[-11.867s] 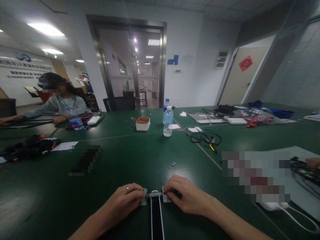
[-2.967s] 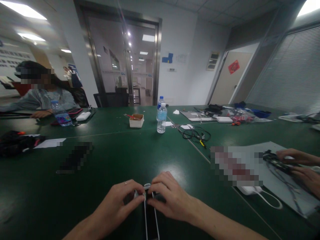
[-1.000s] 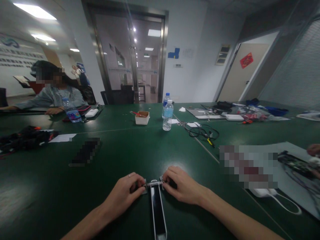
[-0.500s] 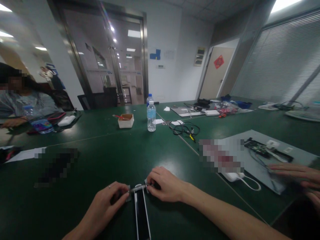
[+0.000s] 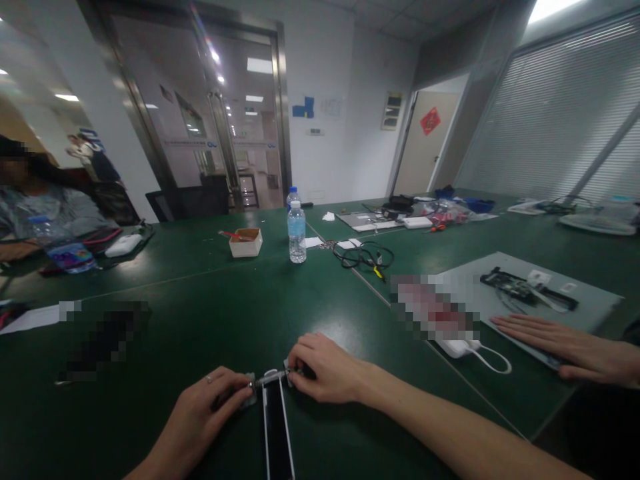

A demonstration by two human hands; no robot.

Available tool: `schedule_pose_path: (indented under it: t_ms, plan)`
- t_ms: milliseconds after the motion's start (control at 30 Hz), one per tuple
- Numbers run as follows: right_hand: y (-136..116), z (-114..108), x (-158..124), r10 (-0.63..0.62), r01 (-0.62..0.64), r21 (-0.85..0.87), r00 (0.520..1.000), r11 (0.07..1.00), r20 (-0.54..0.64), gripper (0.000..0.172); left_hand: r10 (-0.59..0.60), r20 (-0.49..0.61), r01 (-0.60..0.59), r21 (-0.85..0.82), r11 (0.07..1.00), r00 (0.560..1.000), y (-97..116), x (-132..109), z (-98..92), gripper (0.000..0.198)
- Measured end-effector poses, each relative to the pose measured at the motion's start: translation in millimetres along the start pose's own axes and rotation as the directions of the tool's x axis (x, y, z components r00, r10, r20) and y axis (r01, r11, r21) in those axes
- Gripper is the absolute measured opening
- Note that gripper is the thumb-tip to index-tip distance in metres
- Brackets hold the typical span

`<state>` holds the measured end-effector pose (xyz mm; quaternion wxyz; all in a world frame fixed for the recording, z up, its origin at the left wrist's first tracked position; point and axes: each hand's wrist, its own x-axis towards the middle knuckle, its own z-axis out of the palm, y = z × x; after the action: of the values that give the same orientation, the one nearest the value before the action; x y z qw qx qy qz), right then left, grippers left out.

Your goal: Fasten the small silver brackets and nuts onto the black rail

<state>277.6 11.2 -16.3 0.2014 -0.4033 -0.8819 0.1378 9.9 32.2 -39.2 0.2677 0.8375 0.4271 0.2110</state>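
A long, narrow black panel with white side edges (image 5: 278, 433) lies on the green table in front of me, running toward my body. Across its far end sits a thin metal rod-like piece (image 5: 271, 378) with a small metal plate at each side. My left hand (image 5: 203, 408) pinches the left plate (image 5: 250, 392) between thumb and fingers. Closed on the right plate (image 5: 287, 371) is my right hand (image 5: 325, 370), its fingertips partly hiding it. The exact kind of this device cannot be made out.
At right, another person's hand (image 5: 565, 340) lies flat on a grey board (image 5: 595, 307) bearing a circuit board (image 5: 525, 290). A white power strip (image 5: 453, 343) is beside it. Ahead stand a water bottle (image 5: 297, 233), a small box (image 5: 245, 245) and coiled cables (image 5: 363, 257).
The view has shifted slightly, and both my hands keep their pinch at the rod's ends. The co-worker's hand has moved left and now rests flat on the grey board.
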Motion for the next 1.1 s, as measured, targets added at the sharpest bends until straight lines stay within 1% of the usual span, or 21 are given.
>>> schedule_pose_path:
  t_ms: [100,300,400,600,700,933,1100]
  plan:
    - [-0.6,0.1,0.0,0.004,-0.004,-0.003,1.0,1.0,-0.005,0.008,0.006,-0.012,-0.006,0.021,1.0,1.0,1.6,-1.2,0.3,0.023]
    - [-1.3,2.0,-0.6,0.021,-0.021,0.015,1.0,1.0,0.003,0.009,0.014,-0.027,-0.014,0.024,1.0,1.0,19.2,-1.6,-3.7,0.019]
    - [-2.8,2.2,-1.0,0.036,-0.036,0.025,0.999,0.999,0.014,0.008,0.017,-0.023,-0.017,0.02,1.0,1.0,23.5,-2.4,-4.0,0.019]
    - [-4.9,1.5,-1.6,0.049,-0.05,0.049,0.999,0.998,0.022,0.007,-0.043,0.021,0.042,0.03,0.999,0.999,23.1,-1.9,-4.4,0.018]
    - [-4.9,1.8,-1.4,0.056,-0.058,0.054,0.998,0.997,0.033,0.008,-0.044,0.04,0.043,0.029,0.999,0.998,22.0,-2.5,-3.9,0.019]
    - [-5.0,1.0,-2.1,0.059,-0.06,0.044,0.998,0.997,0.028,0.006,0.022,-0.008,-0.021,0.011,1.0,1.0,21.9,-6.2,-3.0,0.015]
    - [-4.8,1.1,-2.5,0.05,-0.05,0.045,0.999,0.998,0.022,0.006,-0.024,-0.002,0.024,0.026,0.999,1.0,22.0,-4.5,-3.2,0.015]
